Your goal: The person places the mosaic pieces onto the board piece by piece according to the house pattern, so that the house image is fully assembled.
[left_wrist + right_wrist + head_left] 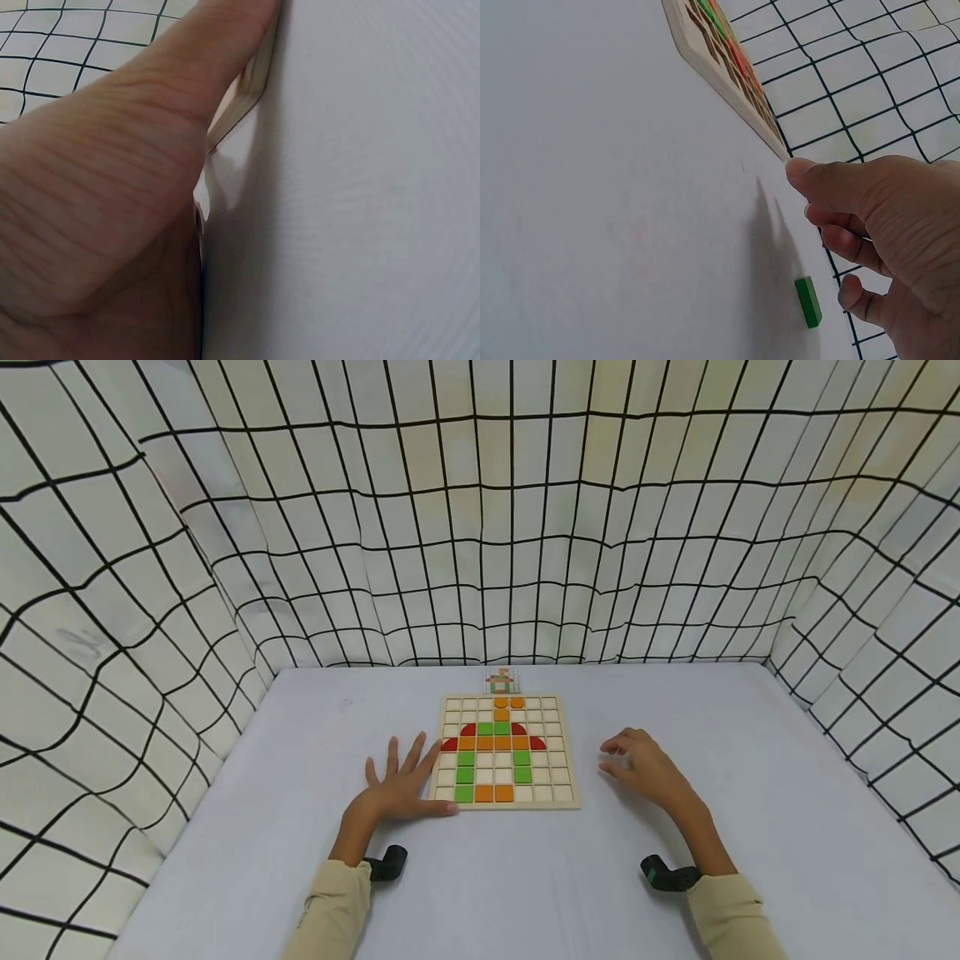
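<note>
A wooden grid board (576, 805) lies flat on the white table, with orange, green and red tiles in its cells. Orange square tiles (494, 793) sit in the front row, beside a green square tile (464, 793). The red tiles (518, 729) have a rounded edge. My left hand (401, 789) rests with fingers spread at the board's left side, thumb along its front left corner. To the right of the board hovers my right hand (645, 768), fingers loosely bent, nothing seen between them. A green block (808, 302) lies on the table near the right fingers.
Behind the board is a small card (502, 681) with a similar coloured pattern. White walls with a black grid (495, 560) enclose the table (517, 885) at the back and sides. A black camera mount (667, 874) sits at the right wrist, another (387, 863) at the left.
</note>
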The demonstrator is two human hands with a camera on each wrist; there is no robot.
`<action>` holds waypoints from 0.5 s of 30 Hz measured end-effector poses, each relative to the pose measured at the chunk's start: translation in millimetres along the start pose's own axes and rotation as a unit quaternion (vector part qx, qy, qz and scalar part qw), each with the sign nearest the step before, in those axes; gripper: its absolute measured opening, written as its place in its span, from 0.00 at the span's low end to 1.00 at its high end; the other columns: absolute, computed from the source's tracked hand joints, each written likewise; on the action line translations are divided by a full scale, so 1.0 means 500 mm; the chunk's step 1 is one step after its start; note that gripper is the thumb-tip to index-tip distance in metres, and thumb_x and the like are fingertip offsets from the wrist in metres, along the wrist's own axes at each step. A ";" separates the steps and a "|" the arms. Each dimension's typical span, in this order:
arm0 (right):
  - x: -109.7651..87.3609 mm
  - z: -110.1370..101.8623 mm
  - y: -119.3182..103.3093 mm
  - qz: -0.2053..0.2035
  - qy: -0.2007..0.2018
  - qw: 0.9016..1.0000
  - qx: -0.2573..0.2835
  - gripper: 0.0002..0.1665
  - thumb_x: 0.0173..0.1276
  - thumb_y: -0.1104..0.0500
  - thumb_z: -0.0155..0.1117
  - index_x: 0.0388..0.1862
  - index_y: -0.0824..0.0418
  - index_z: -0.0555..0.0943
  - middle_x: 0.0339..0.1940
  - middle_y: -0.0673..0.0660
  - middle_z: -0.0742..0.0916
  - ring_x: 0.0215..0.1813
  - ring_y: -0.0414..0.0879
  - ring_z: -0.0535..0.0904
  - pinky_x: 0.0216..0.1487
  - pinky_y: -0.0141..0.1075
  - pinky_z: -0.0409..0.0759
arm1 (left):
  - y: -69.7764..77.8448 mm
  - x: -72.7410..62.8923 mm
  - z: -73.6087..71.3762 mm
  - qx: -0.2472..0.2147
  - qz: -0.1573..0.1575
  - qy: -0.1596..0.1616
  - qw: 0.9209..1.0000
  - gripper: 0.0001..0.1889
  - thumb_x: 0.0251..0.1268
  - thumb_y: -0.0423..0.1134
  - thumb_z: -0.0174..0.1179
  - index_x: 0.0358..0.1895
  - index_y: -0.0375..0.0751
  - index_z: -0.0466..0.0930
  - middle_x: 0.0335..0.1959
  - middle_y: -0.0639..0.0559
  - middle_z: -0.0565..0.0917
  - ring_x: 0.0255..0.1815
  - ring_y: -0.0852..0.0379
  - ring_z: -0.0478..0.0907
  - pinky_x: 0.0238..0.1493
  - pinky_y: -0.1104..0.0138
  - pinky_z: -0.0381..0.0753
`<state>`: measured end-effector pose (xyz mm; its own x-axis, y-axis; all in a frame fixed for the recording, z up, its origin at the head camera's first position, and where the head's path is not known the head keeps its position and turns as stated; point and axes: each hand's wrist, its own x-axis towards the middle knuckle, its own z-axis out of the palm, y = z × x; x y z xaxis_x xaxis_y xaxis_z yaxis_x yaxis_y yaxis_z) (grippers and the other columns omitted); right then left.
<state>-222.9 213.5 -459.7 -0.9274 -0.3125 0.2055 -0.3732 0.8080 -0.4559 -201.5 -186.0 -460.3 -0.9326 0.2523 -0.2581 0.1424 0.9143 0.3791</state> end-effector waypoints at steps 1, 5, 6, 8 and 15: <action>-0.004 -0.003 0.005 0.002 0.001 1.000 -0.001 0.14 0.63 0.57 0.71 0.44 0.62 0.84 0.40 0.54 0.83 0.47 0.50 0.76 0.49 0.46 0.78 | 0.000 0.000 0.000 0.001 0.000 0.001 1.000 0.61 0.47 0.74 0.63 0.80 0.54 0.41 0.81 0.44 0.33 0.77 0.31 0.19 0.65 0.28 0.23; -0.018 -0.016 0.026 0.019 0.001 1.000 -0.019 0.17 0.62 0.57 0.71 0.47 0.64 0.83 0.42 0.57 0.83 0.50 0.53 0.75 0.51 0.49 0.78 | 0.002 0.000 -0.002 0.002 -0.001 0.002 1.000 0.61 0.46 0.74 0.63 0.80 0.54 0.41 0.81 0.44 0.34 0.77 0.31 0.20 0.65 0.28 0.23; -0.022 -0.019 0.032 0.023 0.000 0.999 -0.024 0.17 0.62 0.57 0.71 0.47 0.65 0.83 0.42 0.58 0.83 0.51 0.55 0.75 0.52 0.50 0.77 | 0.003 0.000 -0.002 0.002 0.000 0.003 1.000 0.61 0.46 0.74 0.63 0.80 0.53 0.41 0.81 0.44 0.34 0.77 0.31 0.20 0.65 0.28 0.23; -0.031 -0.027 0.041 0.028 -0.001 0.999 -0.027 0.17 0.62 0.58 0.72 0.47 0.65 0.83 0.43 0.59 0.83 0.52 0.56 0.75 0.53 0.51 0.77 | 0.004 -0.001 -0.002 0.002 0.001 0.003 1.000 0.61 0.47 0.74 0.63 0.80 0.53 0.41 0.81 0.43 0.34 0.77 0.30 0.20 0.65 0.28 0.23; -0.054 -0.046 0.065 0.018 0.007 1.000 -0.018 0.16 0.60 0.61 0.73 0.46 0.67 0.83 0.42 0.60 0.83 0.46 0.54 0.78 0.48 0.49 0.78 | 0.004 -0.001 -0.002 -0.005 -0.001 -0.003 1.000 0.61 0.46 0.74 0.63 0.80 0.53 0.41 0.81 0.43 0.33 0.77 0.31 0.18 0.65 0.28 0.22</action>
<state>-209.6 259.7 -460.4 -0.9395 -0.2765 0.2024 -0.3390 0.8362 -0.4312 -201.4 -184.7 -458.5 -0.9305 0.2534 -0.2643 0.1383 0.9116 0.3871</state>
